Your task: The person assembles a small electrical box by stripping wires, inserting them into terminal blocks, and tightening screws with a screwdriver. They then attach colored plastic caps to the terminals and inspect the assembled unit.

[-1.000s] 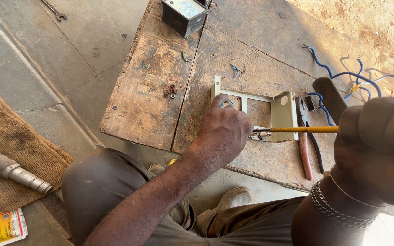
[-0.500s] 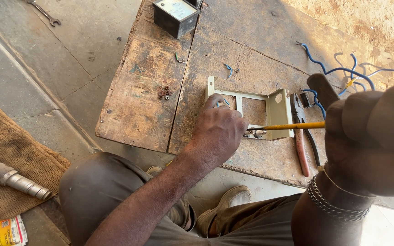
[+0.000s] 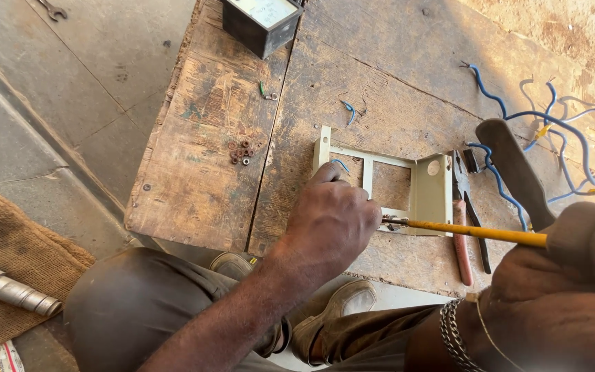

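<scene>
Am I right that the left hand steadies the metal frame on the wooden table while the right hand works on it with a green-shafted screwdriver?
Not quite: the head view shows the screwdriver shaft is yellow, not green. The rest holds: the left hand steadies the metal frame on the wooden table while the right hand works the tool.
</scene>
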`<action>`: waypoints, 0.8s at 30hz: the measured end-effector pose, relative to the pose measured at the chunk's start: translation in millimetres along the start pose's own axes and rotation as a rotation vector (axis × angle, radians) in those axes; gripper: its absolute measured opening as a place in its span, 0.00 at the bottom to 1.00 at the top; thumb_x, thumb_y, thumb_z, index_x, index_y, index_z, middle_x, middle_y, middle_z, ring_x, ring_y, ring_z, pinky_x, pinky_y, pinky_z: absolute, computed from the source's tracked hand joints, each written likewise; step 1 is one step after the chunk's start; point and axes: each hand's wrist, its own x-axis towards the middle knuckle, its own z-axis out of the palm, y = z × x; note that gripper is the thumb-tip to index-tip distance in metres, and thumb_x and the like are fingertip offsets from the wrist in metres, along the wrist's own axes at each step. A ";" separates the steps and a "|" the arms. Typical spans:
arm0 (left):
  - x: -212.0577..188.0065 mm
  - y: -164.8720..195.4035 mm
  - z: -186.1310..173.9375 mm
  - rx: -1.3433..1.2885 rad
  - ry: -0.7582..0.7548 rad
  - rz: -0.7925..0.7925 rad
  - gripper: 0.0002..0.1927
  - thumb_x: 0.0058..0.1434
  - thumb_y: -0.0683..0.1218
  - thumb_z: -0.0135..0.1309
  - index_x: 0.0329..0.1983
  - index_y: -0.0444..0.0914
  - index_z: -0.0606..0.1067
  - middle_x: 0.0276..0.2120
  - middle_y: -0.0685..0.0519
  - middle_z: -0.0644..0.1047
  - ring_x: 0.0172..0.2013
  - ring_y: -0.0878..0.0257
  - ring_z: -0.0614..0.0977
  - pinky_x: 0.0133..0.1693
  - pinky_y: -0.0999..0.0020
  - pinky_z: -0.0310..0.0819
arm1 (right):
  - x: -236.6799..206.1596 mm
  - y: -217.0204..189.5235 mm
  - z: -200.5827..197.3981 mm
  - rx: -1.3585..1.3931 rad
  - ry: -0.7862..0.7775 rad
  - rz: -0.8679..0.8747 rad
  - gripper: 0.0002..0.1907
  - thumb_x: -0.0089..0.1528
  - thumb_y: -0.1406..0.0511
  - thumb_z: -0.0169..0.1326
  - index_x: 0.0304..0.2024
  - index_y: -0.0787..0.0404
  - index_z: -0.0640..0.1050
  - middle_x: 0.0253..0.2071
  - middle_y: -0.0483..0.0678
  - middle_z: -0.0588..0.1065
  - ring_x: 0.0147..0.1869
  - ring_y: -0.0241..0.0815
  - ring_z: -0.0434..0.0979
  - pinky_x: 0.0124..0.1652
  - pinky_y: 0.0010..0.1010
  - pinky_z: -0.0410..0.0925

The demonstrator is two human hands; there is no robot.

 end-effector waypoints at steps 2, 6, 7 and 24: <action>8.1 -6.9 0.6 -0.010 -0.065 -0.007 0.23 0.70 0.43 0.48 0.16 0.46 0.74 0.13 0.60 0.69 0.15 0.70 0.67 0.55 0.55 0.70 | 7.7 10.7 -2.5 0.018 0.001 0.001 0.22 0.70 0.64 0.47 0.20 0.50 0.61 0.15 0.36 0.57 0.15 0.28 0.51 0.17 0.24 0.53; 23.6 -17.6 1.0 -0.001 -0.121 0.019 0.22 0.70 0.44 0.47 0.17 0.46 0.74 0.11 0.59 0.70 0.14 0.68 0.69 0.54 0.56 0.70 | 28.0 27.2 -12.5 0.078 -0.029 0.004 0.22 0.70 0.65 0.47 0.19 0.50 0.61 0.15 0.36 0.58 0.15 0.28 0.52 0.16 0.24 0.53; 27.0 -19.4 1.1 -0.023 -0.115 0.023 0.21 0.70 0.44 0.47 0.17 0.46 0.75 0.12 0.59 0.70 0.14 0.68 0.69 0.54 0.56 0.70 | 32.4 30.3 -16.0 0.092 -0.038 0.015 0.22 0.70 0.65 0.47 0.19 0.50 0.61 0.15 0.36 0.58 0.15 0.28 0.52 0.16 0.24 0.53; 35.0 -7.8 7.2 -0.159 0.038 0.046 0.18 0.67 0.42 0.53 0.19 0.45 0.73 0.13 0.59 0.65 0.16 0.69 0.67 0.51 0.57 0.70 | 74.5 25.7 -85.6 0.550 -0.381 0.204 0.24 0.69 0.69 0.47 0.17 0.51 0.63 0.12 0.36 0.60 0.12 0.27 0.54 0.12 0.23 0.56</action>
